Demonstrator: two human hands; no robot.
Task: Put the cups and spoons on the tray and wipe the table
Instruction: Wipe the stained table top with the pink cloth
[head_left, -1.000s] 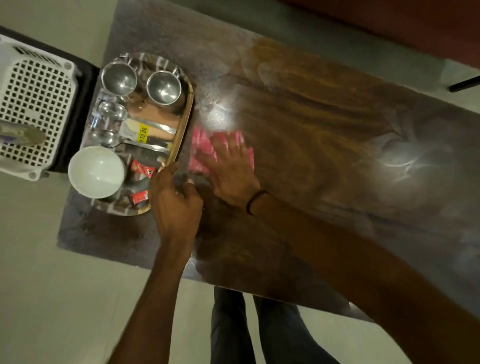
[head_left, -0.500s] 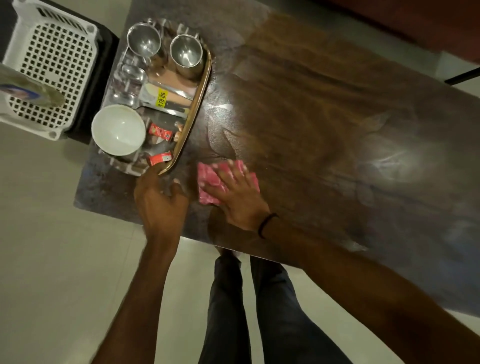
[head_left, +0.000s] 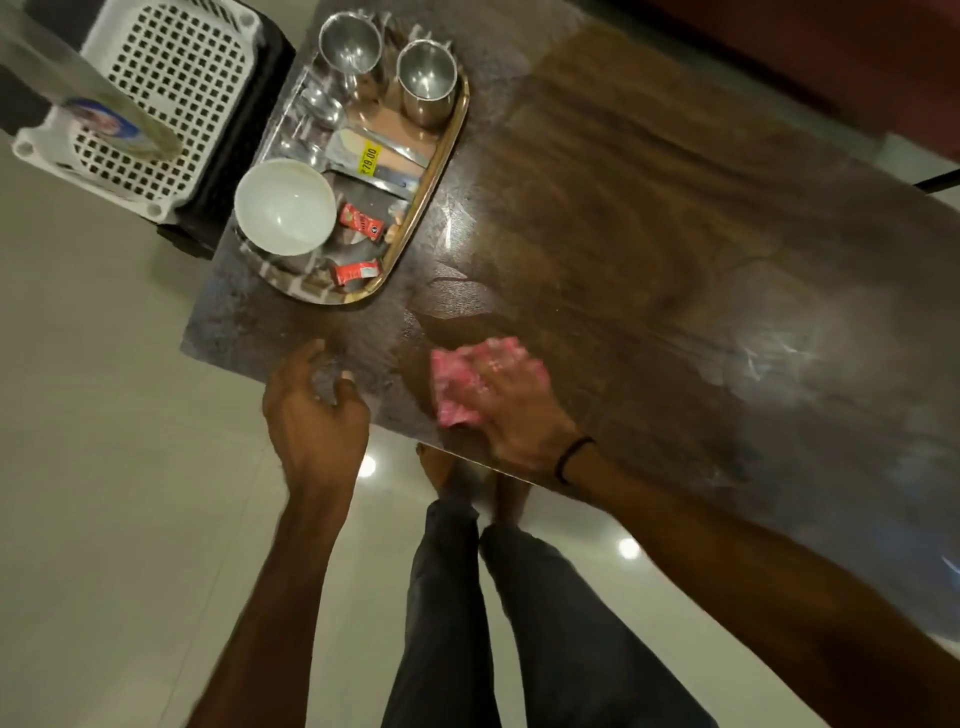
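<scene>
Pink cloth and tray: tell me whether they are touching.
Apart. The head view shows a stretch of bare tabletop between the tray and its near rim and the pink cloth under the right hand.

A home: wooden table (head_left: 649, 218), tiled floor (head_left: 104, 467), tea tray (head_left: 441, 150).

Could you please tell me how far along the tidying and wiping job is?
Done: both steel cups and the spoons sit on the tray. In hand: the right hand presses a pink cloth on the table by its near edge, left hand cupped beside it. Left: pale streaks further right suggest more wiping.
</scene>
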